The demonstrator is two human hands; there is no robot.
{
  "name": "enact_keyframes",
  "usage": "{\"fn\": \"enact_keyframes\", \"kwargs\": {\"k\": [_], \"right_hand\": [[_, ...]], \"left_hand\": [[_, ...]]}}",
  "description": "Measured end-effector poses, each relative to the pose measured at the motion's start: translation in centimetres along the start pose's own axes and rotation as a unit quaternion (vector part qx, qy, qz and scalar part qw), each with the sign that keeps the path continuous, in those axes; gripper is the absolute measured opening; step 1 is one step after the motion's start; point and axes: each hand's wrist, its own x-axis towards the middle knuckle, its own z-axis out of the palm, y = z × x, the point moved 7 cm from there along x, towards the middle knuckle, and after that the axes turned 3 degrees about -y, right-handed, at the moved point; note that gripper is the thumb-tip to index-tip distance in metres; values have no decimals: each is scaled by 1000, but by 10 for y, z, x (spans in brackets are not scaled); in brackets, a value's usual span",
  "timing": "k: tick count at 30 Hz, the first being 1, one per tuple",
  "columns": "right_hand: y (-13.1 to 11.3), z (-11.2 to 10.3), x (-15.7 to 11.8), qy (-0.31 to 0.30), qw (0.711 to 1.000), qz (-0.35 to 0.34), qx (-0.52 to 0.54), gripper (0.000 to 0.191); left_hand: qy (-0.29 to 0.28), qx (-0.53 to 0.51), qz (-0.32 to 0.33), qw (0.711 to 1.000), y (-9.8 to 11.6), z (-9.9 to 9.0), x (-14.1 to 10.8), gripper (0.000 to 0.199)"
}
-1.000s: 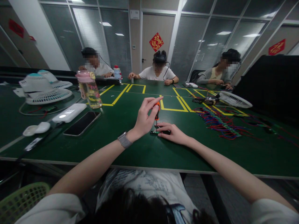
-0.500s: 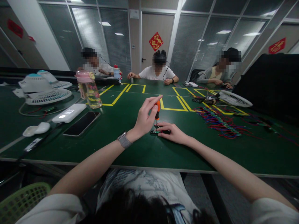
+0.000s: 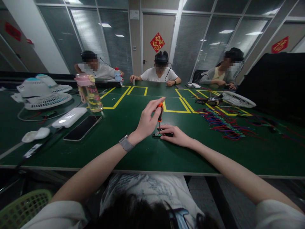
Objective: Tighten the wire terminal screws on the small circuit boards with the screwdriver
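Observation:
My left hand point(image 3: 148, 119) is closed around the orange-and-black handle of a screwdriver point(image 3: 160, 113), its fingers fairly straight along the grip. The screwdriver stands upright, its thin shaft reaching down to a small green circuit board in a black holder point(image 3: 157, 135). My right hand point(image 3: 175, 135) lies low on the table, with thumb and fingers closed on the right side of that holder. Part of the holder is hidden by my right fingers. Whether the tip sits in a screw is too small to tell.
Left of my hands lie a phone point(image 3: 82, 128), a white power bank point(image 3: 69, 117), a pink-lidded bottle point(image 3: 89, 93) and a white fan point(image 3: 44, 93). Wired circuit boards point(image 3: 225, 124) form a row at the right. A black screen point(image 3: 276, 86) stands beyond them. Three people sit across the table point(image 3: 133, 159).
The view has shifted slightly. My hands, the screwdriver and the circuit board keep nearly the same positions. The person at the far left has moved an arm.

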Motion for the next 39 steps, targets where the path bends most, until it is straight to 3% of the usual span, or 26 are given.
{"fn": "enact_keyframes", "kwargs": {"k": [3,9,15,18,23,25,30,33,36,39], "right_hand": [[0,1,0,-2,1000,3,-1,25],[1,1,0,2,1000,5,0,25],[2,1,1,2,1000,4,3,25],[2,1,1,2,1000,5,3,25],[1,2,1,3,1000,-6,10,25],[0,1,1,3,1000,-7,13,24],[-2,1,1,-4,1000,-5,11,25],[-5,0,1,-3,1000,-8,15,24],[-8,-2,1,-1,1000,-7,16,24],[-8,-2,1,-7,1000,-4,12,25]], "left_hand": [[-3,-24,-2,1000,-2,2,1,36],[44,53,8,998,3,-5,0,23],[-16,-3,8,1000,2,3,2,35],[-15,-33,-5,999,2,5,2,32],[16,47,13,999,14,-1,3,18],[-8,81,18,997,19,-1,5,20],[-152,113,22,982,31,5,19,32],[-203,135,18,970,35,7,28,30],[-222,85,-2,971,28,10,34,26],[-192,-42,-38,980,12,9,32,22]]}}
